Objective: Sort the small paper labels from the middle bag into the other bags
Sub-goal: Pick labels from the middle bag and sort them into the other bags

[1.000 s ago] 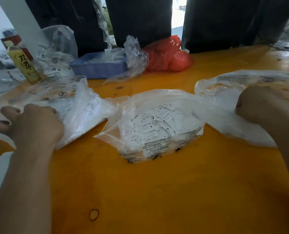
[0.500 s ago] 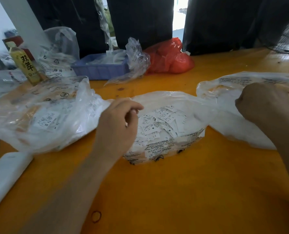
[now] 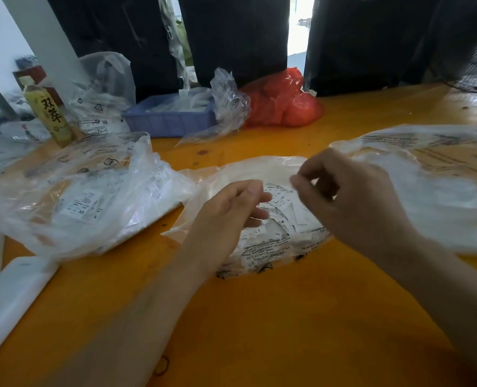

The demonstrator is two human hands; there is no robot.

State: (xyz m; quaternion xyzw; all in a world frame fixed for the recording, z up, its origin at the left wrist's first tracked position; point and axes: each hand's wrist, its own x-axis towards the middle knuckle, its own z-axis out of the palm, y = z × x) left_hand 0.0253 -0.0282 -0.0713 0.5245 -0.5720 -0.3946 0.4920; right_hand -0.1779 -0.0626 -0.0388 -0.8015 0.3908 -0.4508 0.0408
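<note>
The middle bag (image 3: 262,252) is clear plastic with printed text and lies open on the orange table (image 3: 259,317). It holds a heap of small white paper labels (image 3: 280,210). My left hand (image 3: 226,216) reaches into its mouth, with thumb and fingers curled round some labels. My right hand (image 3: 349,202) hovers just right of the heap, its fingers curled and thumb near the forefinger. Motion blur hides whether it holds anything. The left bag (image 3: 78,196) shows labels marked XS and S. The right bag (image 3: 432,180) lies flat beside my right wrist.
At the back stand a yellow drink bottle (image 3: 47,113), a blue tray (image 3: 167,118), crumpled clear bags (image 3: 103,93) and a red plastic bag (image 3: 282,101). A white flat object (image 3: 11,297) lies at the table's left edge. A rubber band (image 3: 160,365) lies near the front.
My left hand left the left bag and moved right into the middle bag. My right hand left the right bag and swung left to the label heap.
</note>
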